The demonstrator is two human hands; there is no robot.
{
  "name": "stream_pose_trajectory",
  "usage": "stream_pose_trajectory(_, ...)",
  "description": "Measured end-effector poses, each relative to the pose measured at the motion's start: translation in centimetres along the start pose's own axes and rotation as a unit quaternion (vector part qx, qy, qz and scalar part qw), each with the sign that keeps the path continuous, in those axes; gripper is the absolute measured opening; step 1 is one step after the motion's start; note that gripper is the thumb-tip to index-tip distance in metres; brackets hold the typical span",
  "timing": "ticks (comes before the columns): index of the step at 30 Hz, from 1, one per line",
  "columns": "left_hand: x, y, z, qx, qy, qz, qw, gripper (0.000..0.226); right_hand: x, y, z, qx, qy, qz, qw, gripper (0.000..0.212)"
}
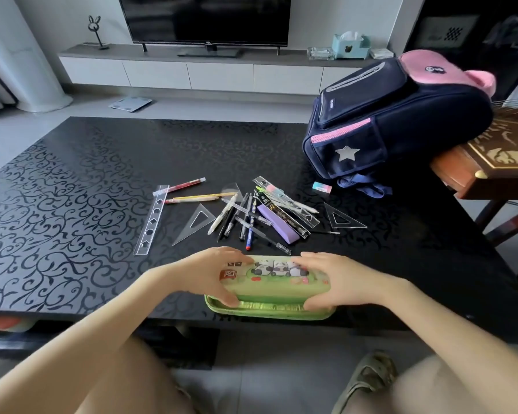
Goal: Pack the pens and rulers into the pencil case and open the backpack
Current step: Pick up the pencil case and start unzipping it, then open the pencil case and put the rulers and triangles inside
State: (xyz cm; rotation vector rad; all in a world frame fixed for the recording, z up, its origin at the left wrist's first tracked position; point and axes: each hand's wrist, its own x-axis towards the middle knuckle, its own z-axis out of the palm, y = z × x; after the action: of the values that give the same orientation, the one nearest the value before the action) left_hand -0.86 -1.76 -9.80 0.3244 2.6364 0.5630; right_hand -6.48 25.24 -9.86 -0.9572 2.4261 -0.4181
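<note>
Between both hands sits green pencil case (274,289), at near table (72,189) edge. Left hand (213,274) and right hand (335,282) clasp lid ends, probably to lift it. Beyond grip: pens (237,218), rulers (150,220) loose, within reach. Backpack (392,115) far right, zipped.

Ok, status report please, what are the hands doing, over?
Both hands, left hand and right hand, on the green pencil case, lid partly lifted. Pens and rulers unpacked on table. Backpack shut. Nothing blocking.

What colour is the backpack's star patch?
Silver-white star patch on the navy-and-pink fabric backpack; head view.
</note>
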Motion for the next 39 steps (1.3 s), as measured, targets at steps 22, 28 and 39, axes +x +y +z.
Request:
stream_pose_trajectory(22,6.9,-4.9,-0.8,-0.135,0.291,-0.151,0.935,0.026,15.8,6.2,-5.8,0.018,0.162,0.298,0.941,0.016)
stream_pose_trajectory(28,4.2,-9.6,-1.6,-0.043,0.436,-0.295,0.849,0.024,16.3,7.1,-5.8,-0.055,0.172,0.276,0.944,0.020)
stream_pose_trajectory(39,1.7,-17.1,-1.3,-0.075,0.293,-0.443,0.844,0.037,12.2,4.3,-7.0,0.072,0.325,0.199,0.922,0.010)
